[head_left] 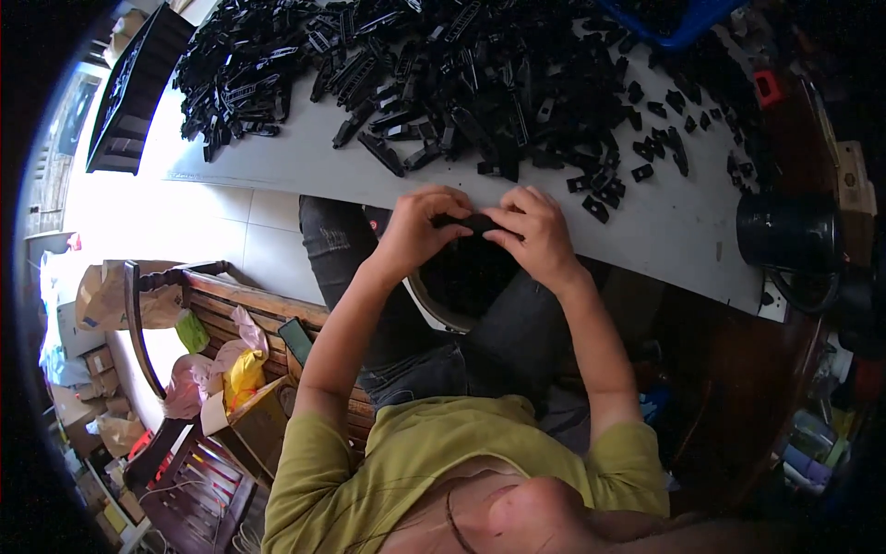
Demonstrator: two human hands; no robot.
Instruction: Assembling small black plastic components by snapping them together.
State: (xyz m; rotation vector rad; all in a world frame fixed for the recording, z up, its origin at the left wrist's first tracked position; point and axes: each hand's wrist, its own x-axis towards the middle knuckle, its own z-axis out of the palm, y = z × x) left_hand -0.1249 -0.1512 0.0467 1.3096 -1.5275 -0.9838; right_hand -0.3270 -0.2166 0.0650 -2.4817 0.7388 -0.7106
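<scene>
Grey surface (pixel 646 222) across the upper frame, heaped with black plastic parts (pixel 443 74); black mug (pixel 784 231) at right. At centre, left hand (pixel 415 231) and right hand (pixel 535 231) both pinch one small black part (pixel 472 222), fingers closed on it, just below the surface edge.

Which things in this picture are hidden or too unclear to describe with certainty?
- Head view: the small black part held between the left hand and right hand; the fingers cover most of it, so its shape is unclear.
- Head view: the inside of the round container on the lap is too dark.
- Head view: the blue bin is cut off by the top edge.
- Head view: single pieces in the black pile merge together.
</scene>
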